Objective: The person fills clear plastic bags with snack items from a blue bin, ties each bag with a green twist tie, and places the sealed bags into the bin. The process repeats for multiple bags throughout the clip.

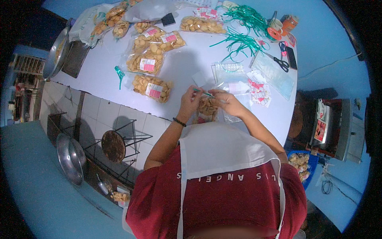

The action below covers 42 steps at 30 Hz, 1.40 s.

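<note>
Close to my apron, a clear plastic bag of round crackers (207, 108) stands at the table's near edge. A green ribbon (206, 92) runs across the bag's gathered neck between my two hands. My left hand (191, 100) pinches the ribbon's left end. On the other side, my right hand (226, 101) has its fingertips on the ribbon and the bag's neck. A pink and white label shows low on the bag, partly hidden by the apron. Whether the ribbon is knotted cannot be seen.
Filled, labelled cracker bags (152, 86) lie to the left. Green ribbons (240, 43), black scissors (281, 64) and a phone (291, 58) are at the far right. Loose labels (260, 93) and empty plastic bags (229, 73) lie nearer. A round stool (113, 146) stands on the floor.
</note>
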Each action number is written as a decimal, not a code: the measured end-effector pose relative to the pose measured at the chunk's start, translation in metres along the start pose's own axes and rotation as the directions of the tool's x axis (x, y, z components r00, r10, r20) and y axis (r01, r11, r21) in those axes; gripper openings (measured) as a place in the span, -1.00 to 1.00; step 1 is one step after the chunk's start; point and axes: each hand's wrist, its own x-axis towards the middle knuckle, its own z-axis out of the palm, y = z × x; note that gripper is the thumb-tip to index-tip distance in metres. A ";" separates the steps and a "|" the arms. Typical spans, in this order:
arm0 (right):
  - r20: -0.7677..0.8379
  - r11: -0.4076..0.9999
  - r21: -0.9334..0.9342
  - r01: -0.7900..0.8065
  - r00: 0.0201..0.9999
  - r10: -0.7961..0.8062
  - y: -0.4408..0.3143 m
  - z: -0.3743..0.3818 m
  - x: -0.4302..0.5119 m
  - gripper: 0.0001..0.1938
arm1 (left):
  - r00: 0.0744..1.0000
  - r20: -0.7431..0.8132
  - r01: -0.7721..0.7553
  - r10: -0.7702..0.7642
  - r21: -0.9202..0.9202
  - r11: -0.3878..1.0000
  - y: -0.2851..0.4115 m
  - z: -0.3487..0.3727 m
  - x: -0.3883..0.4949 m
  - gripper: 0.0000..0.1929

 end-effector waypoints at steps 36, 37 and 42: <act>-0.177 0.960 -0.274 0.053 0.979 -0.105 -0.003 0.008 0.006 -0.87 | 0.879 0.142 -0.467 0.455 0.454 0.759 0.034 -0.015 -0.005 -0.89; -0.186 0.962 -0.262 0.082 0.973 -0.134 0.001 0.005 0.005 -0.87 | 0.926 0.108 -0.371 0.361 0.429 0.824 0.031 -0.021 -0.006 -0.90; -0.294 0.939 -0.343 -0.034 0.953 -0.073 0.011 -0.011 -0.005 -0.90 | 0.996 0.068 0.028 -0.055 0.348 0.937 0.025 -0.040 -0.012 -0.92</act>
